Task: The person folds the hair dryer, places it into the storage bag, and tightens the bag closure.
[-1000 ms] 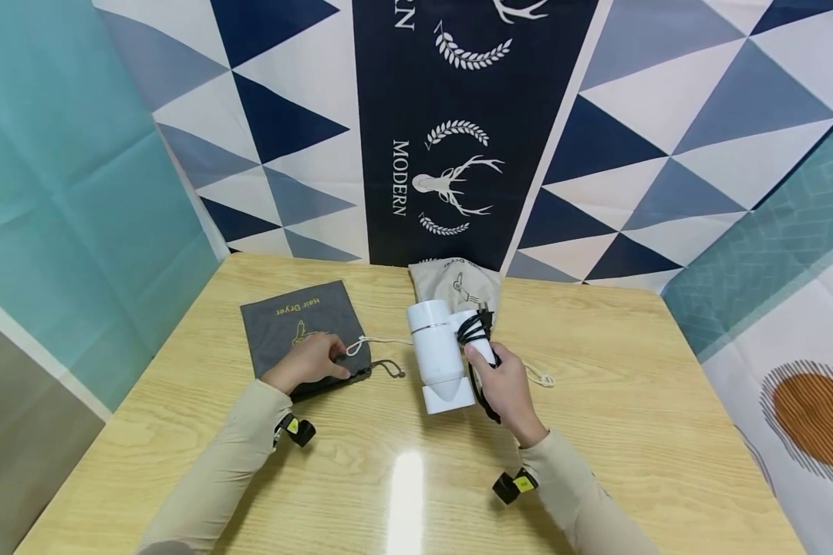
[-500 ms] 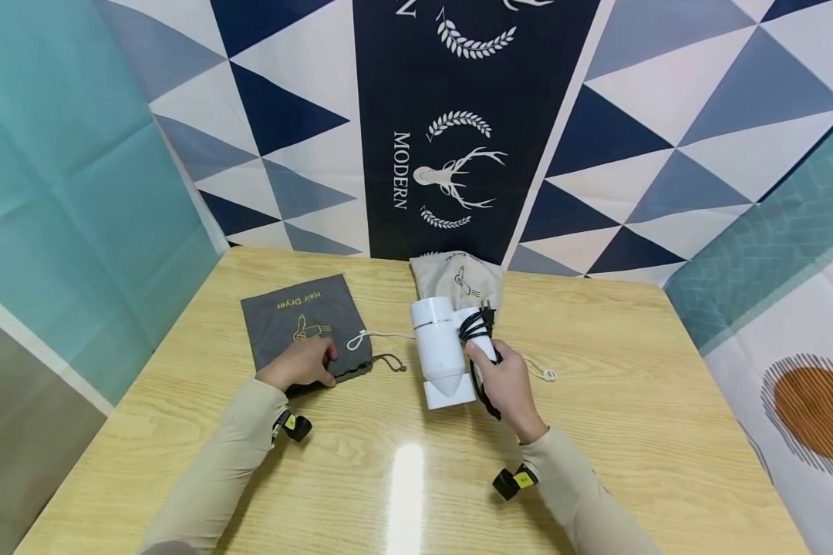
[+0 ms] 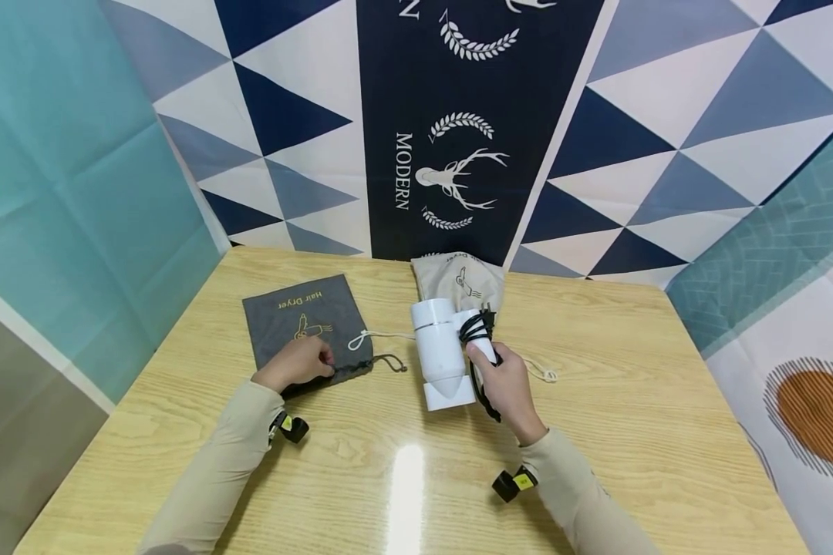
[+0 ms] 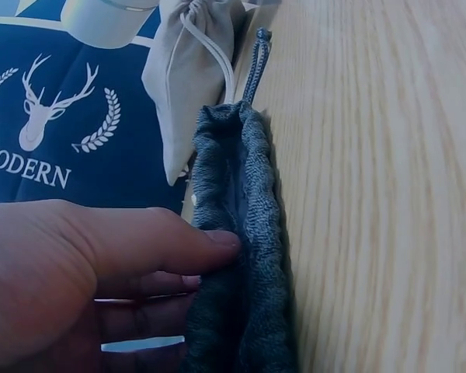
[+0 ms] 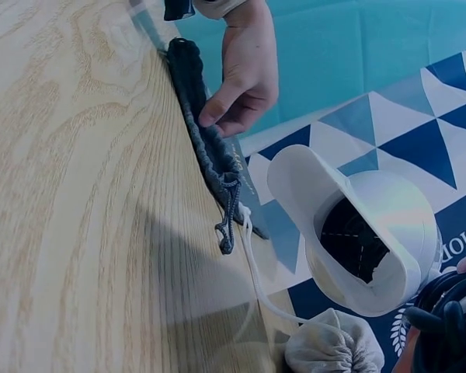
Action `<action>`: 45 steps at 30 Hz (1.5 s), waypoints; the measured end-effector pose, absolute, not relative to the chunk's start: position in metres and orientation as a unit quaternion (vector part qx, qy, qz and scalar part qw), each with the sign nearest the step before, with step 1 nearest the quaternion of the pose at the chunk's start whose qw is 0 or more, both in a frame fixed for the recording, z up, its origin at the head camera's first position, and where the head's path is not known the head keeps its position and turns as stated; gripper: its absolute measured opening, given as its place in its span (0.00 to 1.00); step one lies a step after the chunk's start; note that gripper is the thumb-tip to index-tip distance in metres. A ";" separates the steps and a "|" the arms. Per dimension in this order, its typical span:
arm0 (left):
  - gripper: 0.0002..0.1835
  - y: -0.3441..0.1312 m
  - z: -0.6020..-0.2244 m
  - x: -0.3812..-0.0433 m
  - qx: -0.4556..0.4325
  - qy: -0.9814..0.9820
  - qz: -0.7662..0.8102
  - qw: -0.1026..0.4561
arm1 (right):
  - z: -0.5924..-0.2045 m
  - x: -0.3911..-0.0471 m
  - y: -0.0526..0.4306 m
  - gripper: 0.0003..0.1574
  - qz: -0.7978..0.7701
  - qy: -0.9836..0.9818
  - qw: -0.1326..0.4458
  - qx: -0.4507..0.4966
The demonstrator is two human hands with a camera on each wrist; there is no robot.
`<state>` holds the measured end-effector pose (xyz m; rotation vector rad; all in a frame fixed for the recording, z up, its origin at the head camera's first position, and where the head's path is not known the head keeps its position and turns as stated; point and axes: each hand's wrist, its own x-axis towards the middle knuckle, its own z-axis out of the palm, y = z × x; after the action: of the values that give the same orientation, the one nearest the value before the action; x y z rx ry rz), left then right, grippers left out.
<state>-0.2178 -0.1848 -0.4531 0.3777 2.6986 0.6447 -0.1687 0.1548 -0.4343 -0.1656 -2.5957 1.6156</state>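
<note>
Thumb and fingers of the left hand (image 3: 295, 364) pinch 1 edge of the dark bag (image 3: 314, 304) at its mouth, left on the table (image 3: 319, 478). Centrally, the dryer (image 3: 439, 347) partly hides the pale bag (image 3: 451, 277); the right hand (image 3: 505, 385), mostly cut off in its wrist view, curls round the dryer's handle (image 3: 485, 349).

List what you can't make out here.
Head: part of the beige bag, behind the hair dryer.
Head: the end of the handle, inside the right hand.
Left wrist: the inside of the gray bag, lost in shadow.
Left wrist: much of the hair dryer, cut off by the top edge.
Right wrist: most of the right hand, cut off by the right edge.
</note>
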 end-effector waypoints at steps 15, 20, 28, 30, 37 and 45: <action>0.08 -0.182 -0.455 -0.224 0.124 0.948 0.274 0.108 | -0.438 -0.169 0.154 0.24 0.528 -0.847 0.038 -0.053; 0.09 -0.177 -0.453 -0.225 0.117 0.946 0.290 0.089 | -0.439 -0.169 0.152 0.23 0.534 -0.843 0.032 -0.058; 0.10 -0.168 -0.450 -0.231 0.099 0.932 0.343 0.059 | -0.438 -0.170 0.148 0.22 0.521 -0.851 0.032 -0.048; 0.10 -0.165 -0.448 -0.232 0.094 0.930 0.352 0.057 | -0.437 -0.170 0.147 0.21 0.517 -0.854 0.033 -0.046; 0.11 -0.153 -0.440 -0.237 0.082 0.925 0.369 0.041 | -0.436 -0.170 0.141 0.20 0.526 -0.850 0.025 -0.038; 0.10 -0.138 -0.434 -0.239 0.062 0.919 0.389 0.029 | -0.440 -0.168 0.135 0.19 0.516 -0.856 0.024 -0.037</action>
<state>-0.2385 -0.1378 -0.4340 0.1926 2.8343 1.1999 -0.1676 0.1352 -0.4395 -0.1156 -2.6484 1.5962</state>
